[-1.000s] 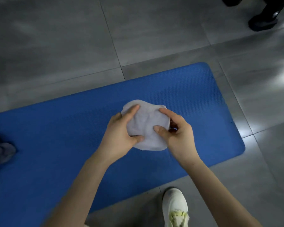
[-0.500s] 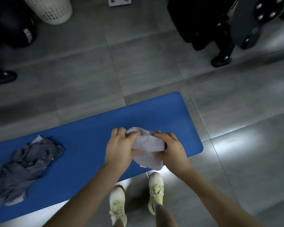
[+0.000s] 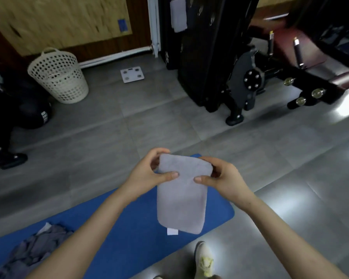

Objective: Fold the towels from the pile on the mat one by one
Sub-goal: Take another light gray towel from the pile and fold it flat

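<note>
A folded light grey towel [image 3: 182,200] hangs in the air above the right end of the blue mat [image 3: 133,234], a white label at its lower edge. My left hand [image 3: 149,174] pinches its upper left side, thumb on the front. My right hand [image 3: 222,178] pinches the upper right side the same way. A crumpled pile of grey towels [image 3: 32,250] lies on the mat at the lower left.
A cream laundry basket [image 3: 58,77] stands on the grey tiled floor at the back left, a white bathroom scale [image 3: 132,74] behind it. Black gym equipment [image 3: 240,67] fills the back right. My white shoe [image 3: 204,258] is beside the mat's near edge.
Both hands have lifted the towel higher and it now hangs flat as a folded rectangle instead of bunched. The view has tilted up, showing the basket, scale and gym machine.
</note>
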Demonstrator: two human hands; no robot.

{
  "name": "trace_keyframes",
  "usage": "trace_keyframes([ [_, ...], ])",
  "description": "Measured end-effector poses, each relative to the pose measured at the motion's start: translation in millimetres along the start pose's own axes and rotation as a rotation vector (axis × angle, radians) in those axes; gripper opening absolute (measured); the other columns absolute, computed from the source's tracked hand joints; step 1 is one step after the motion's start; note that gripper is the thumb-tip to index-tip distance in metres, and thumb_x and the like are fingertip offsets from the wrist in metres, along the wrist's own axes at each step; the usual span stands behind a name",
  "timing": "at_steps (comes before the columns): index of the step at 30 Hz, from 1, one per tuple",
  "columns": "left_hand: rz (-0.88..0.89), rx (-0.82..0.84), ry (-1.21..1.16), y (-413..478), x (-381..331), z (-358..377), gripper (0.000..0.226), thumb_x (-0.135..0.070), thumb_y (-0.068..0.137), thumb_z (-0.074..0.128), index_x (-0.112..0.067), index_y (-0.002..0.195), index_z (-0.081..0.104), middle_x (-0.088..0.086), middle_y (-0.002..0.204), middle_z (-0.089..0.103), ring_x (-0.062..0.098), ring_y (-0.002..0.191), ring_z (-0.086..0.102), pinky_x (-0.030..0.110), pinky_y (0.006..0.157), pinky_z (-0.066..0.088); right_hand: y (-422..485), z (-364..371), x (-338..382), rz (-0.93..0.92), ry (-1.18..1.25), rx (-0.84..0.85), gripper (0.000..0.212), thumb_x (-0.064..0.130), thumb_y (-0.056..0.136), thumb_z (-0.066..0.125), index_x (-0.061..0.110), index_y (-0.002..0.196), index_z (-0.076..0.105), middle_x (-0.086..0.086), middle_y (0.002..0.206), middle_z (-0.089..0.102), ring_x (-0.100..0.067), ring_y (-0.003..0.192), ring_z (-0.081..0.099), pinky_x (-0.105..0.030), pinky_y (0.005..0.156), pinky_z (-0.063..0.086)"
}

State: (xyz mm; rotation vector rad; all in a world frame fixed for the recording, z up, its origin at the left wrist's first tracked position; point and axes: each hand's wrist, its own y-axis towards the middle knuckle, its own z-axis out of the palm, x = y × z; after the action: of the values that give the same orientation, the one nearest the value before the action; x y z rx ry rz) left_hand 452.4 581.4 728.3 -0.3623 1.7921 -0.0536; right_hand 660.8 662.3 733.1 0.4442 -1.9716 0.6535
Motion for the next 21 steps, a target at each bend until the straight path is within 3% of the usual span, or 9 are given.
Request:
trace_keyframes([
  [3,0.007,-0.071,-0.137,21.9,-31.1,24.0,0.045,-0.011,0.073,0.078,-0.026,0.109,0.056,-0.012,0.107,0.063,-0.006,0.091,0.06,0.01,0.074,0.048,10.9,-42.2,11.5,0.001,-0.024,-0.031,0.037,0.021,0.075,0.077,0.029,0.109,0.064,0.01,0.099,0.07,-0.008,0.092,0.066,-0.038,0.087,0.054],
  [7,0.108,-0.17,-0.012,62.9,-66.2,59.0,0.031,-0.018,0.074,0.077,-0.031,0.096,0.059,-0.021,0.092,0.068,-0.005,0.085,0.062,0.01,0.073,0.047,38.1,-106.3,20.5,-0.033,-0.274,-0.084,0.038,0.036,0.076,0.074,0.033,0.111,0.061,0.017,0.097,0.067,-0.006,0.092,0.063,-0.032,0.086,0.05],
  [11,0.156,-0.221,0.055,109.9,-102.5,81.5,0.029,-0.026,0.072,0.079,-0.039,0.087,0.058,-0.031,0.083,0.066,-0.003,0.078,0.062,0.01,0.07,0.048,72.5,-163.5,29.2,-0.053,-0.401,-0.07,0.04,0.041,0.079,0.071,0.03,0.116,0.06,0.011,0.101,0.067,-0.011,0.095,0.062,-0.033,0.086,0.048],
  [15,0.146,-0.206,0.061,158.3,-122.2,80.6,0.027,-0.028,0.073,0.078,-0.031,0.094,0.06,-0.02,0.091,0.067,-0.003,0.087,0.061,0.011,0.075,0.046,124.5,-198.5,36.5,-0.08,-0.415,-0.042,0.04,0.042,0.076,0.072,0.03,0.113,0.061,0.01,0.1,0.068,-0.012,0.095,0.062,-0.035,0.087,0.048],
  [19,0.065,-0.223,0.064,210.2,-122.6,44.8,0.053,-0.05,0.069,0.075,-0.039,0.116,0.052,-0.019,0.111,0.059,-0.006,0.106,0.053,0.013,0.088,0.04,189.0,-212.6,47.8,-0.114,-0.462,-0.037,0.044,0.039,0.079,0.071,0.028,0.119,0.059,0.009,0.108,0.067,-0.014,0.1,0.06,-0.035,0.088,0.047],
  [21,0.046,-0.314,-0.005,242.5,-116.6,15.0,0.038,-0.047,0.076,0.07,-0.036,0.109,0.057,-0.011,0.108,0.063,0.002,0.102,0.059,0.016,0.087,0.042,232.0,-218.5,54.1,-0.128,-0.471,-0.073,0.043,0.037,0.079,0.071,0.028,0.119,0.059,0.008,0.107,0.067,-0.014,0.1,0.06,-0.035,0.088,0.046],
])
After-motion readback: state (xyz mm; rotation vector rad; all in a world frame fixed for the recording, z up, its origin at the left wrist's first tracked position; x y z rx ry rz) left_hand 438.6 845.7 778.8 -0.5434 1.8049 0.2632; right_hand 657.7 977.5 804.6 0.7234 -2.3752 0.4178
